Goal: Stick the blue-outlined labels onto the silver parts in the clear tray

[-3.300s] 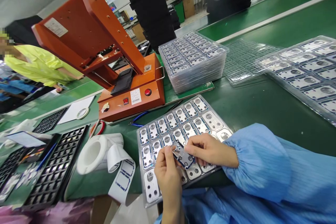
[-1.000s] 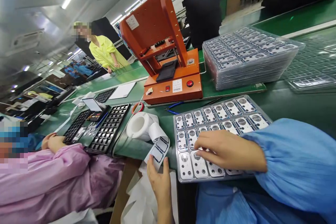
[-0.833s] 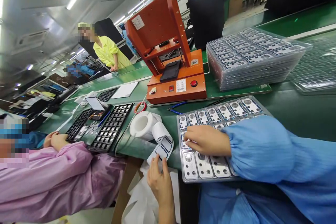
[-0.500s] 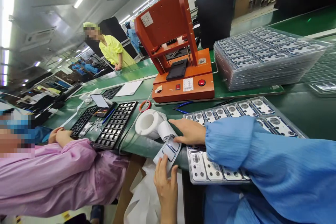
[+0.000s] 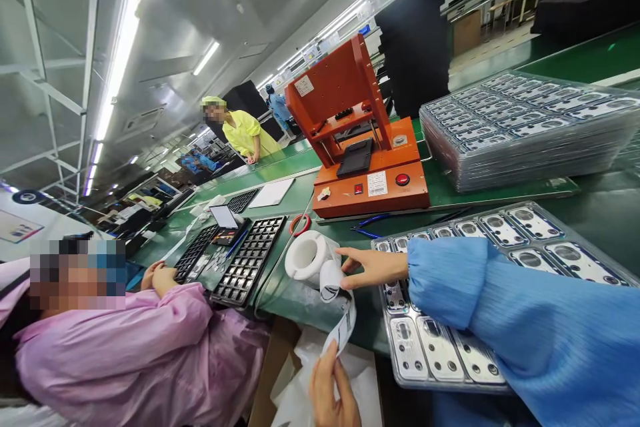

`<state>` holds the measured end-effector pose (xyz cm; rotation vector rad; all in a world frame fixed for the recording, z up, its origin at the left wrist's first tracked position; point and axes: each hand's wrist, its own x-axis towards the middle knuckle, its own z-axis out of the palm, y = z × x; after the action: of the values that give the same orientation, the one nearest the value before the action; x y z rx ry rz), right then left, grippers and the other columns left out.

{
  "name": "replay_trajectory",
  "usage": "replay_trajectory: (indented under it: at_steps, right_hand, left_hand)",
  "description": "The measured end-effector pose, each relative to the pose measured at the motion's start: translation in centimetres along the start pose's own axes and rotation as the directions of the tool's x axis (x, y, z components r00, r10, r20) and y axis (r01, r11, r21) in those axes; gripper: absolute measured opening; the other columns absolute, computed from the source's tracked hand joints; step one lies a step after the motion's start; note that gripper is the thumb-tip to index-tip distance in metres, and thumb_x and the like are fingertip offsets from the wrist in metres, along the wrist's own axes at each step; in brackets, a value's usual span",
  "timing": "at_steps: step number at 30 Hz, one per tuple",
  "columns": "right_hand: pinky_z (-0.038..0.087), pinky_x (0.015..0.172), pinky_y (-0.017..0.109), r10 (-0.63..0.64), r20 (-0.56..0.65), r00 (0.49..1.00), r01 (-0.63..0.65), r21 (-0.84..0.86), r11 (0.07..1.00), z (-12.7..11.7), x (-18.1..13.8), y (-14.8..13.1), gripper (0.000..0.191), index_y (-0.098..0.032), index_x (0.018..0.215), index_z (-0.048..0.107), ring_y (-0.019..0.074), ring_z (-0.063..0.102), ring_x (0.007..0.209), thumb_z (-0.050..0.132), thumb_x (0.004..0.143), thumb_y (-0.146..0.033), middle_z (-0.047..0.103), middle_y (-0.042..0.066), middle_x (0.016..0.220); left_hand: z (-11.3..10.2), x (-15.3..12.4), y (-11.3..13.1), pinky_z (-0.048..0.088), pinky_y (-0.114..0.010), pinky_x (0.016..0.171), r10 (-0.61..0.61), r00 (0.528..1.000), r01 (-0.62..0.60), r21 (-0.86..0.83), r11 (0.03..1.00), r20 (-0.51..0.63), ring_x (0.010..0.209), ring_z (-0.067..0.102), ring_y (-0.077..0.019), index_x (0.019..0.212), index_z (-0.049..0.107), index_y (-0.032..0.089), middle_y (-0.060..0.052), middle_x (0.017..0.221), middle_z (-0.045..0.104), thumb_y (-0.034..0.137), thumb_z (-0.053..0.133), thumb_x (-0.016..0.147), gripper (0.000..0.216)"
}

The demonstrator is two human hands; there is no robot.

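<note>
A white roll of adhesive labels sits on the green bench, its printed strip curling off toward me and over the bench edge. My left hand, low in view, pinches the strip's free end between thumb and fingers. Beside the roll is my right hand, fingers apart, their tips against or very near the small curl of strip; contact is hard to tell. Under my right sleeve lies a clear tray of silver plates with blue-black borders, partly hidden by the arm.
Behind the roll stands an orange press. Blue-handled pliers and red tape lie before it. Stacked clear trays rise at right. A co-worker in a pink sleeve sits left, near a black parts tray.
My left hand has drawn the strip's end down toward me, and the strip now bends over the edge. My right hand has lifted off the flat strip to the curl. The view has shifted.
</note>
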<state>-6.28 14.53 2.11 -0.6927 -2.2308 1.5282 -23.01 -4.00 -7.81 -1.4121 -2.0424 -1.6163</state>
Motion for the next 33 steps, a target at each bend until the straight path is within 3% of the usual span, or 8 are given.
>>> replay_trajectory:
  at_steps: [2,5,11,15,18,24,28,33]
  right_hand:
    - [0.040,0.098,0.036,-0.052,0.005,0.999,0.052,-0.010,0.999,-0.1,-0.1,-0.8,0.090,-0.014,0.146,0.023,0.0242,0.055,0.114,0.062,0.077,-0.059,0.059,0.011,0.123]
    - [0.045,0.090,0.027,-0.219,-0.053,0.974,0.202,-0.225,0.953,-0.2,-0.4,-1.8,0.069,-0.015,0.142,0.029,0.0173,0.060,0.106,0.051,0.088,-0.052,0.063,0.008,0.117]
    - [0.048,0.076,0.033,-0.333,-0.068,0.940,0.223,-0.616,0.755,0.1,-0.4,-1.1,0.028,-0.014,0.114,0.060,0.0245,0.062,0.096,0.054,0.088,-0.024,0.065,0.012,0.108]
    - [0.047,0.071,0.031,-0.409,0.028,0.912,0.301,-0.722,0.623,1.6,0.6,-0.3,0.027,-0.016,0.112,0.059,0.0231,0.060,0.098,0.055,0.085,-0.018,0.055,0.012,0.128]
    - [0.047,0.070,0.030,-0.454,0.087,0.887,0.352,-0.763,0.542,3.1,2.0,-0.3,0.035,-0.017,0.120,0.053,0.0210,0.058,0.099,0.053,0.085,-0.013,0.046,0.010,0.138]
    - [0.045,0.058,0.029,-0.468,0.121,0.875,0.359,-0.811,0.462,5.5,5.2,-0.5,0.027,-0.015,0.115,0.054,0.0200,0.058,0.083,0.050,0.088,-0.013,0.060,0.010,0.111]
    - [0.045,0.058,0.030,-0.473,0.109,0.875,0.341,-0.832,0.439,6.0,5.5,-0.3,0.016,-0.012,0.101,0.059,0.0211,0.058,0.083,0.050,0.089,-0.016,0.061,0.011,0.097]
    - [0.045,0.062,0.031,-0.490,0.095,0.867,0.323,-0.855,0.406,5.4,4.6,-0.2,0.015,-0.011,0.097,0.060,0.0217,0.057,0.086,0.052,0.090,-0.021,0.059,0.011,0.093]
  left_hand:
    - [-0.7,0.6,-0.2,0.051,-0.040,0.083,-0.148,0.980,0.155,0.045,0.987,-0.135,0.085,0.067,-0.0246,0.090,0.069,0.024,-0.008,0.089,0.073,0.040,0.059,0.080,0.021]
    - [-2.0,1.7,-1.1,0.056,-0.036,0.069,-0.405,0.880,0.407,-0.047,0.912,-0.248,0.075,0.068,-0.0245,0.090,0.066,0.020,-0.007,0.082,0.071,0.044,0.064,0.073,0.029]
    - [-4.2,3.3,-1.8,0.056,-0.024,0.065,-0.653,0.756,0.582,-0.412,0.701,-0.044,0.077,0.068,-0.0180,0.110,0.059,0.022,-0.004,0.092,0.071,0.035,0.067,0.074,0.038]
    - [-5.6,3.7,-1.6,0.056,-0.024,0.066,-0.713,0.688,0.670,-0.499,0.550,0.137,0.079,0.069,-0.0175,0.127,0.050,0.029,-0.002,0.090,0.071,0.031,0.067,0.076,0.054]
    - [-6.7,3.9,-1.8,0.055,-0.025,0.074,-0.727,0.672,0.681,-0.501,0.534,0.138,0.094,0.067,-0.0176,0.134,0.040,0.038,0.001,0.102,0.070,0.031,0.067,0.077,0.064]
    - [-8.9,4.4,-2.0,0.050,-0.030,0.090,-0.681,0.713,0.659,-0.495,0.567,0.168,0.131,0.041,-0.0196,0.137,0.032,0.047,0.005,0.137,0.051,0.026,0.060,0.081,0.066]
    - [-9.8,5.3,-1.9,0.053,-0.025,0.082,-0.689,0.695,0.693,-0.448,0.565,0.207,0.126,0.047,-0.0205,0.137,0.033,0.046,0.006,0.142,0.045,0.028,0.059,0.081,0.065]
    - [-10.4,6.8,-3.2,0.055,-0.023,0.073,-0.706,0.621,0.766,-0.450,0.459,0.339,0.108,0.061,-0.0192,0.136,0.038,0.043,0.008,0.136,0.052,0.026,0.053,0.079,0.061]
